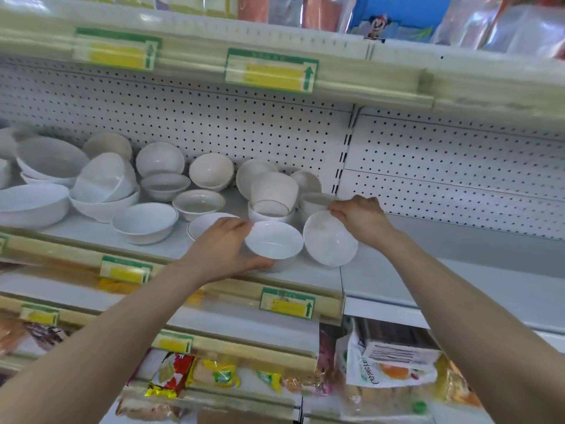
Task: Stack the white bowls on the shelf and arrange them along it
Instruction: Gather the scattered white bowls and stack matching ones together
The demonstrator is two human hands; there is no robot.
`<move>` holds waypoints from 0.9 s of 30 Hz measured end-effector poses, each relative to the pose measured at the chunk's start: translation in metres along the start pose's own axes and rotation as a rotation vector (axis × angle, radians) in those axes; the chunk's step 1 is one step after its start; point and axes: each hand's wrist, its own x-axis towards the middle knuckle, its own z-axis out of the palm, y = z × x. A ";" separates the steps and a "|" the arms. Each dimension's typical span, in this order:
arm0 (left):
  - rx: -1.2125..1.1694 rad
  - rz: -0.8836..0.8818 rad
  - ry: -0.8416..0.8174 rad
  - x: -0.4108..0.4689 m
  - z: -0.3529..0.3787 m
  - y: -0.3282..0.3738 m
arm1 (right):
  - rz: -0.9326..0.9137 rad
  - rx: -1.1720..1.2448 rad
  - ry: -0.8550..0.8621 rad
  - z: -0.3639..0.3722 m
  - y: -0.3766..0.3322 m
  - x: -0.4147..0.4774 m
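Several white bowls lie scattered over the white shelf (324, 275), some upright, some tipped against the pegboard. My left hand (224, 249) grips a white bowl (273, 241) near the shelf's front edge, fingers on its left rim and thumb under it. My right hand (362, 217) pinches the upper rim of a second white bowl (328, 240), which is tilted with its opening toward me, just right of the first. Behind them stands a short pile of bowls (272, 200) with one tipped on top.
Larger bowls (33, 203) crowd the shelf's left end. The right shelf section (458, 270) beyond the upright is bare. An upper shelf with price tags (270, 70) overhangs. Packaged snacks (214, 373) fill the lower shelves.
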 end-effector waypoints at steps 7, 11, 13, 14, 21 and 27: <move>-0.082 0.001 -0.013 0.003 0.007 -0.009 | 0.170 0.001 -0.168 0.007 0.004 -0.011; -0.105 0.021 -0.019 0.006 0.008 -0.015 | 0.226 0.079 -0.264 0.005 0.003 -0.014; -0.111 0.039 -0.016 0.007 0.009 -0.018 | 0.261 0.121 -0.272 0.008 0.006 -0.014; -0.117 0.049 -0.014 0.007 0.009 -0.019 | 0.283 0.149 -0.277 0.011 0.009 -0.014; -0.174 0.079 0.047 0.012 -0.001 -0.022 | 0.418 0.172 -0.116 -0.004 0.006 -0.008; -0.175 -0.028 0.162 0.060 -0.012 -0.034 | 0.257 0.294 0.099 -0.034 -0.017 0.035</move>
